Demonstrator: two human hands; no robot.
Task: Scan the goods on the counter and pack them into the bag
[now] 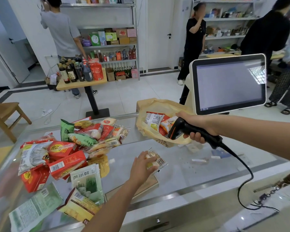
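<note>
The left hand (141,166) covers the left half of a small clear snack packet (158,160), so only its barcode end shows; the fingers curl over it and grip it on the counter (199,173), near the middle. The right hand (197,127) is wrapped round the handle of a black scanner (181,129), whose head points left and down toward the packet, its window not readable. Scanner and hand hide the near right part of the brown paper bag (157,104), which sits at the far side with its mouth open and a few packets (153,121) inside. The scanner's cable (247,171) loops over the near right edge. The pile of goods (65,148) fills the left; its nearest packs are cut off and blurred at the near left corner. Bare glass shows between packet and bag. A screen (229,84) stands just right of the bag.
</note>
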